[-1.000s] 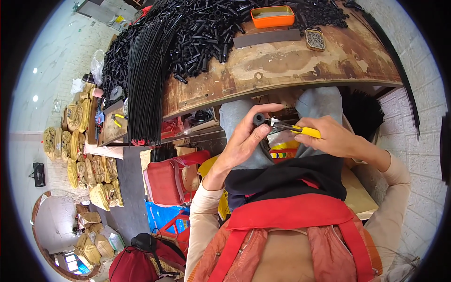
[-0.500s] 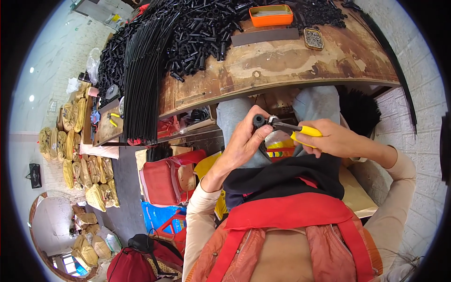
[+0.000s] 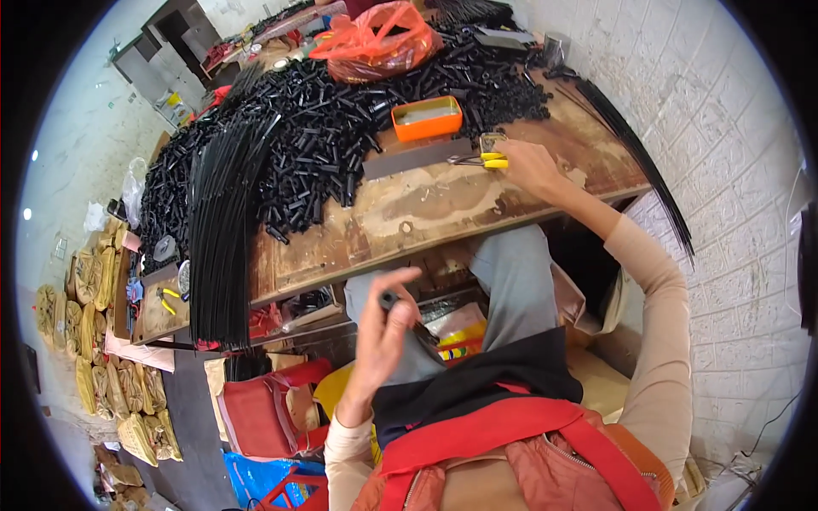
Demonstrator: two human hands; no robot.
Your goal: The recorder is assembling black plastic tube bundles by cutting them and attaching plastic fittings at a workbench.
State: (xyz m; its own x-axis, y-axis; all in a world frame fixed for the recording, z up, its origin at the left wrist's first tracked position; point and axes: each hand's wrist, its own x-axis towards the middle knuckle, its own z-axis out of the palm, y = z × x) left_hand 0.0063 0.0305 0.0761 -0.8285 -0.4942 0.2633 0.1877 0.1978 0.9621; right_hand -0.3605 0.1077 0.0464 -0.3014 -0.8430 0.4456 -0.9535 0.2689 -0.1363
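Left hand (image 3: 383, 336), centre of the frame: the thumb and fingers curl around a black tube (image 3: 389, 300), its round end facing up and the index finger held out to the right. Right hand (image 3: 530, 168), upper right of centre: the fingers wrap the yellow-handled pliers (image 3: 496, 163) against the palm. Whether the fingertips also pinch some small thing I cannot tell from where I stand. The pliers lie well apart from the tube, so no tool is acting on it at this moment.

Just beside the right hand sits a small tray (image 3: 492, 139), partly covered by it. Near these, a grey strip (image 3: 417, 159) and an orange box (image 3: 426, 128) rest on the wooden table (image 3: 426, 209).

Extent of the work: one tube appears to be under way, seemingly incomplete, since the hand keeps it apart from the others. Across the upper left spreads a great heap of black pieces (image 3: 315, 149), with a bundle of thin black rods (image 3: 220, 247) hanging over the table's edge. How many pieces are finished and how many await handling cannot be told; judging by the heap's size, much may remain. Wrapped packages (image 3: 98, 311) stand at far left, contents hidden.
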